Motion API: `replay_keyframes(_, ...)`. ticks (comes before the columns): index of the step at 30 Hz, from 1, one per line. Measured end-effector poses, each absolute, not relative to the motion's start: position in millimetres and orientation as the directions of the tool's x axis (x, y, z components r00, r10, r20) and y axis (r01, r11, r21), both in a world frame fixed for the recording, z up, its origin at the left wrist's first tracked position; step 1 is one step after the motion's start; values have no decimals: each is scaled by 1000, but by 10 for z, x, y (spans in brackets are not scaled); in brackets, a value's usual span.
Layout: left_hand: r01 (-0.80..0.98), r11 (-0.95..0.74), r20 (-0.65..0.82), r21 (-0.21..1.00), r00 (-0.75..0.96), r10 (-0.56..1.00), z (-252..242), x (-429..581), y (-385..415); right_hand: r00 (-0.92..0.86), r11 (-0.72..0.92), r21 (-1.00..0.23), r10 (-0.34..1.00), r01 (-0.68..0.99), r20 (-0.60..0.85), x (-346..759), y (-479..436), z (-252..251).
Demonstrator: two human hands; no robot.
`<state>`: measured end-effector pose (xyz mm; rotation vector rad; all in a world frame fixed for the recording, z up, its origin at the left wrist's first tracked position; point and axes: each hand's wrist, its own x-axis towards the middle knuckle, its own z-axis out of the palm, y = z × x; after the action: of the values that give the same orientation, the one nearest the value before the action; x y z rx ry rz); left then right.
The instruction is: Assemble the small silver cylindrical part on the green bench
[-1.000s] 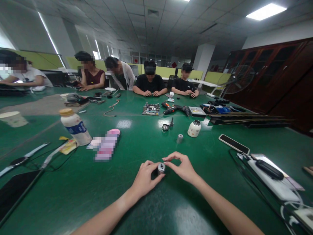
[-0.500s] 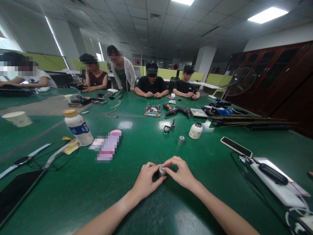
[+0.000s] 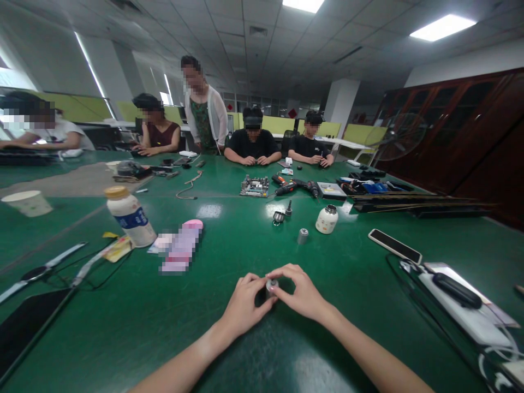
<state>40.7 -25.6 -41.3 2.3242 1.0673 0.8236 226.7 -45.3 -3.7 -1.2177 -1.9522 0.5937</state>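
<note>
Between my two hands a small silver metal cylinder (image 3: 272, 285) stands upright on the green table. My left hand (image 3: 244, 303) grips its left side with thumb and fingers. My right hand (image 3: 302, 293) pinches its top end, thumb in front and index finger behind. The fingers hide most of the cylinder's side. A similar silver cylinder (image 3: 303, 236) stands a little farther off, beside a white flask with a drawn face (image 3: 326, 220). Behind that second cylinder lie a small dark metal case with a ring (image 3: 279, 217) and a short dark metal fitting (image 3: 289, 208).
A bottle with a yellow cap (image 3: 130, 218) and a pink-purple packet (image 3: 183, 246) are at left. A phone (image 3: 395, 245) and a white power strip (image 3: 462, 308) with cables lie right. Farther back are a circuit board (image 3: 254, 185) and a power drill (image 3: 305, 187). Several people sit opposite.
My right thumb and index finger have shifted around the cylinder's top, exposing more of its upper face. My left hand stays in place. Across the table, the standing person has straightened up.
</note>
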Motion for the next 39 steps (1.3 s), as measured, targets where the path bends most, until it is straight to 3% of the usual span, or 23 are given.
replay_keyframes(10,518,-601,327,608,527,785,-415,410,-253,-239,445,-721,895,532,376,2254,-439,-80)
replay_keyframes(17,527,-587,291,615,539,790,-378,403,-265,-84,465,-753,870,466,486,2299,-385,-87)
replay_keyframes(19,521,-585,290,621,541,789,-374,403,-273,-84,431,-784,893,447,443,2389,-336,-33)
replay_keyframes(22,515,-577,296,634,528,796,-380,407,-280,-221,322,-861,942,393,252,2596,-244,30)
replay_keyframes(29,525,-536,284,661,486,826,-396,401,-275,-414,134,-913,909,387,-42,2972,-95,-200)
replay_keyframes(39,534,-539,286,651,486,826,-379,399,-271,-437,189,-893,899,408,-10,2988,-105,-227)
